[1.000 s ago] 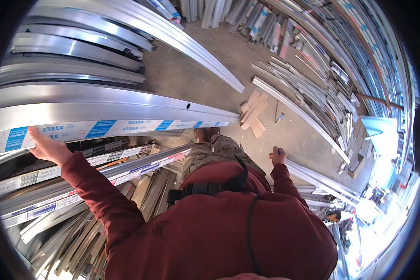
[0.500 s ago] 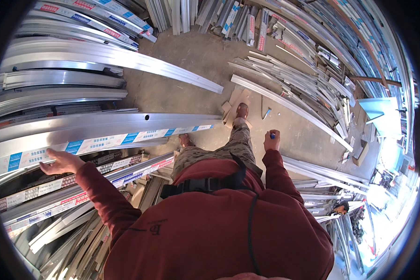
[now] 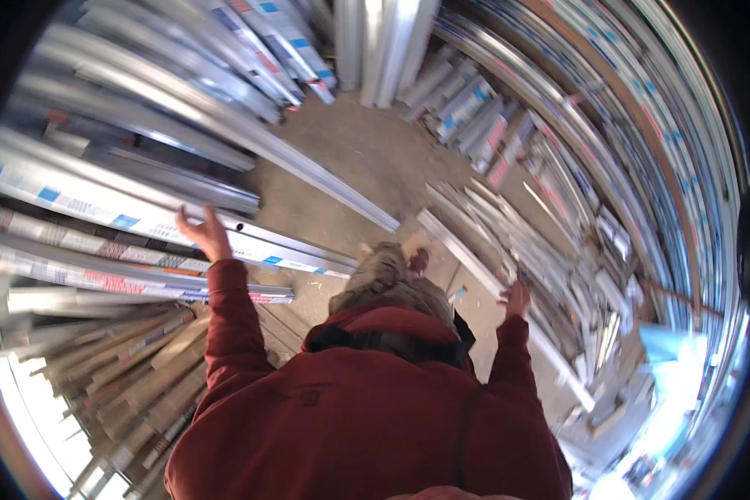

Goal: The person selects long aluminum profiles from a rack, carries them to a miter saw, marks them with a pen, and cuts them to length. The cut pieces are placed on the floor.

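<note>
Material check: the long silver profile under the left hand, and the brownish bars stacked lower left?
Long silver profile: looks like metal, probably aluminium, with a white film wrap carrying blue patches; bare ends gleam. The left hand is open against it. Brownish bars: material unclear; dull tan surface could be paper wrap or coating over metal. The right hand is near grey profiles.

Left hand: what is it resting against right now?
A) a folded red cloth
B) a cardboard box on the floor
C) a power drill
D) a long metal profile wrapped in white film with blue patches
D: the left hand, fingers spread, lies against the long film-wrapped metal profile that runs across the stack on the left; the right hand reaches toward the profiles on the other side.
</note>
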`<state>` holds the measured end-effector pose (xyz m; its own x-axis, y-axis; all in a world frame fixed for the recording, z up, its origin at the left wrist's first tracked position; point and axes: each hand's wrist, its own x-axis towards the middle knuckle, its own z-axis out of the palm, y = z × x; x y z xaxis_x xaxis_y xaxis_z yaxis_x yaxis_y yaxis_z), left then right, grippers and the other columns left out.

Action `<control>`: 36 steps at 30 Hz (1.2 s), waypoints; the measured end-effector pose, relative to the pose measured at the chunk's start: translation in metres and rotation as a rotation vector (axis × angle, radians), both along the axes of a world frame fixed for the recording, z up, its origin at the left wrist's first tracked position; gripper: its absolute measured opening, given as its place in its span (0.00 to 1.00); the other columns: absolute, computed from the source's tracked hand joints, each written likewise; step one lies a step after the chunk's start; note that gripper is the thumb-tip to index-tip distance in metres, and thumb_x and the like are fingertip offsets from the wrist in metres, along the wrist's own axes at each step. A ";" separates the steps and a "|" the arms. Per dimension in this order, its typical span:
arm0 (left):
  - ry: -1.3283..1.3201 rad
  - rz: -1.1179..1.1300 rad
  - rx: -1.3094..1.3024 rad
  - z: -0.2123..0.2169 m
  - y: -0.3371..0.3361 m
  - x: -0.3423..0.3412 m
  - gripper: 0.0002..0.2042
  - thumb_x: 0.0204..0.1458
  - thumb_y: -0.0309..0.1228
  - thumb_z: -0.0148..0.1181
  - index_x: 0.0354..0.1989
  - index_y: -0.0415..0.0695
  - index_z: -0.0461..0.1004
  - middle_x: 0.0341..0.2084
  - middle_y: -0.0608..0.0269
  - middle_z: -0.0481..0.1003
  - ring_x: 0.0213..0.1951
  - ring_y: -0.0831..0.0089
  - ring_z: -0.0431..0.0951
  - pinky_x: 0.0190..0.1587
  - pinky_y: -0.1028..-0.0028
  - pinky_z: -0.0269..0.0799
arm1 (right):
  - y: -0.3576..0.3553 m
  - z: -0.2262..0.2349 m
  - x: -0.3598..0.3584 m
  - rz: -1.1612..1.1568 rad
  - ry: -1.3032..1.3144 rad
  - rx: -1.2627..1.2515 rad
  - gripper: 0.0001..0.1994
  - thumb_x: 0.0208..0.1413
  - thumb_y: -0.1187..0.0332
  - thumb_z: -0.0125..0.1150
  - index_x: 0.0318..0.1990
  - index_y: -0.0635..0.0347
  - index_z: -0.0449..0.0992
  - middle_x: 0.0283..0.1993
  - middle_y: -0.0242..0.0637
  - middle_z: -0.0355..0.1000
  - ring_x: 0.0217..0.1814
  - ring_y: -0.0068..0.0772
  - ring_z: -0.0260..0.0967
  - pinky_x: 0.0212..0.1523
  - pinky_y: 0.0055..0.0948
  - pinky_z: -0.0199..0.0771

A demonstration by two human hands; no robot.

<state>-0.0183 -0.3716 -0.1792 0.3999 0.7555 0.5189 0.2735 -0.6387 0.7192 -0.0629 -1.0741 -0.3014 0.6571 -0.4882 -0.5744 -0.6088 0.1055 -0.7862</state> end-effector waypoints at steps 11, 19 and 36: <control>-0.052 0.151 -0.194 -0.022 -0.050 0.077 0.33 0.48 0.34 0.66 0.61 0.34 0.58 0.56 0.48 0.63 0.56 0.56 0.66 0.60 0.63 0.61 | 0.013 -0.010 0.142 0.550 -0.034 -0.228 0.29 0.50 0.76 0.47 0.64 0.61 0.61 0.33 0.39 0.67 0.17 0.26 0.62 0.16 0.28 0.64; -0.079 0.350 -0.154 0.051 0.043 0.237 0.41 0.43 0.38 0.70 0.62 0.31 0.55 0.58 0.39 0.61 0.60 0.49 0.62 0.63 0.61 0.58 | 0.017 -0.062 0.303 0.983 -0.089 -0.657 0.14 0.47 0.68 0.52 0.35 0.73 0.75 0.30 0.54 0.73 0.35 0.60 0.69 0.40 0.46 0.67; -0.214 0.400 -0.158 0.220 0.195 0.310 0.28 0.39 0.37 0.72 0.44 0.35 0.66 0.31 0.45 0.76 0.35 0.57 0.79 0.39 0.64 0.74 | 0.441 -0.118 0.657 1.856 0.434 -0.359 0.33 0.56 0.48 0.57 0.64 0.51 0.56 0.63 0.45 0.54 0.63 0.46 0.53 0.58 0.41 0.61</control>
<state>0.2919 -0.1763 0.0410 -0.0411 0.9047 0.4241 0.3106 -0.3919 0.8660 0.5941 -0.6335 -0.4194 0.2753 0.4258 -0.8619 0.1167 -0.9047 -0.4097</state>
